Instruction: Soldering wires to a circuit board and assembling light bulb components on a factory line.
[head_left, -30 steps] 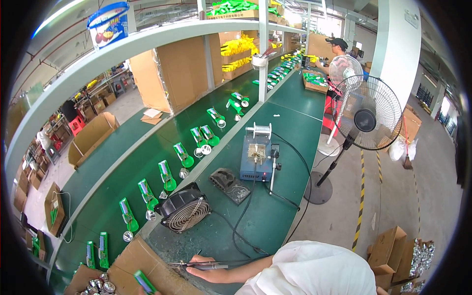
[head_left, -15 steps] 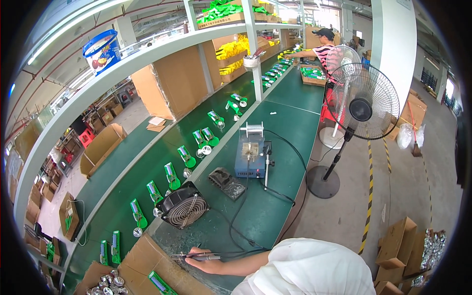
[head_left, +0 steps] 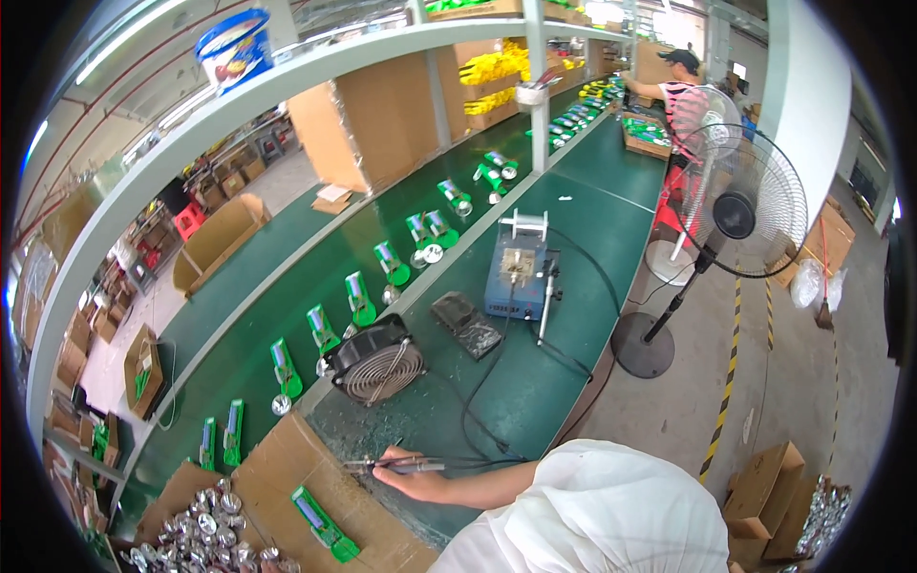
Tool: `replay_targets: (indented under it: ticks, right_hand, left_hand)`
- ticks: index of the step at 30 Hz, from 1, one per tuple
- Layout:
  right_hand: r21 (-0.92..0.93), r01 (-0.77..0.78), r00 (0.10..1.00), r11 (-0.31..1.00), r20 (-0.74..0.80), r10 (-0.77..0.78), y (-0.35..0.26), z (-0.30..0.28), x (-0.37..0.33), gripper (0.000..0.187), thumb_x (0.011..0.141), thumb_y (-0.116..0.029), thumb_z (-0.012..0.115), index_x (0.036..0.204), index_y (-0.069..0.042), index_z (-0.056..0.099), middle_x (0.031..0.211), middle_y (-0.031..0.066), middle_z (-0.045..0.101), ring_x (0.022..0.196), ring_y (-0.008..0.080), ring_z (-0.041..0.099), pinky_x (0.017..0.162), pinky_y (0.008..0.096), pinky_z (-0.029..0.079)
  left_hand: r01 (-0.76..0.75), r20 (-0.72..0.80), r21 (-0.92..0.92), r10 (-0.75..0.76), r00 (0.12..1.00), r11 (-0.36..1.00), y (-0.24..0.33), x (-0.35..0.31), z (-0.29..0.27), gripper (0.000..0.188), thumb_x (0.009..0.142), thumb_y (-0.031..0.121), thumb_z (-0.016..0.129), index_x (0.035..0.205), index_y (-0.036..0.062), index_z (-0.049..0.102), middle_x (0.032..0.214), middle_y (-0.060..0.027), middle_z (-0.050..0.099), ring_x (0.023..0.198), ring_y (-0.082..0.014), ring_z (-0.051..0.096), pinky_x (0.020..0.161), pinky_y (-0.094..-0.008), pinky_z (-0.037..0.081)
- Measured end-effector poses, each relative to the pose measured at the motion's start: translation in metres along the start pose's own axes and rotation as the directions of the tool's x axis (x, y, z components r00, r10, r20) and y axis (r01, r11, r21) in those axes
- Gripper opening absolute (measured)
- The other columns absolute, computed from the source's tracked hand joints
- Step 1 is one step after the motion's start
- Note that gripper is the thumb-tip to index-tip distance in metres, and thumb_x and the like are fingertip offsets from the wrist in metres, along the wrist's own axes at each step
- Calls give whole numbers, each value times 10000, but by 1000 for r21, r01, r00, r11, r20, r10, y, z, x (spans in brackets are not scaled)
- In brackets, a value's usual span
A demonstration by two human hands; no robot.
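Near the front of the green bench, my right hand (head_left: 413,479) is closed around a soldering iron (head_left: 428,465), whose tip points left over the cardboard's edge. Dark cables trail from it toward a blue soldering station (head_left: 516,277) with a white spool on top. Left of the hand, a green plastic piece with a pale strip (head_left: 325,525) lies on a flat cardboard sheet (head_left: 277,477). Beside that sheet is a heap of shiny silver cups (head_left: 205,525). My left hand is out of the picture.
A black square fan (head_left: 377,363) and a dark holder (head_left: 466,325) stand beyond my hand. Green pieces with silver cups (head_left: 285,368) line the belt at left. A pedestal fan (head_left: 735,215) stands right of the bench; a co-worker (head_left: 683,105) is at the far end.
The view has shifted, so the bench things sit further right and more of the silver cups and the near green piece show. My right hand keeps its hold on the soldering iron.
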State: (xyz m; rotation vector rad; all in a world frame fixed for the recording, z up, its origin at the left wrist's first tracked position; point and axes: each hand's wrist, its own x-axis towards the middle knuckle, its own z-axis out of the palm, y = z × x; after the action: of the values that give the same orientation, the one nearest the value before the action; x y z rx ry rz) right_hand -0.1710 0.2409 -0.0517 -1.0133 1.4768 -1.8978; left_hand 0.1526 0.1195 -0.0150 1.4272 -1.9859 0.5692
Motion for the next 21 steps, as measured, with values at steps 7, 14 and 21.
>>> replay_targets:
  ticks: [7, 14, 21]
  right_hand:
    - [-95, -182, 982, 979, 32, 186, 6, 1, -13, 142, 854, -173, 592, 831, -45, 535, 710, 42, 584, 615, 108, 544, 547, 250, 452]
    - [-2, -164, 982, 986, 95, 164, -46, -4, -5, 122, 846, -97, 583, 891, -11, 508, 661, 54, 555, 528, 69, 495, 494, 204, 415]
    - [1, -169, 972, 986, 163, 167, -53, -3, -3, 149, 843, -113, 579, 868, 1, 489, 641, 70, 536, 518, 86, 488, 488, 211, 410]
  left_hand:
    - [-201, 148, -263, 246, 958, 943, 72, 3, -49, 90, 704, 94, 649, 791, 83, 628, 744, -59, 583, 713, -241, 544, 649, -363, 451]
    - [36, 374, -405, 130, 918, 914, 86, 1, -39, 388, 708, 103, 673, 1088, 112, 591, 926, -76, 605, 800, -262, 590, 687, -360, 491]
    - [206, 426, -384, -25, 904, 900, 54, 4, -53, 484, 664, 59, 705, 1126, 103, 569, 1126, -110, 534, 946, -290, 549, 769, -367, 479]
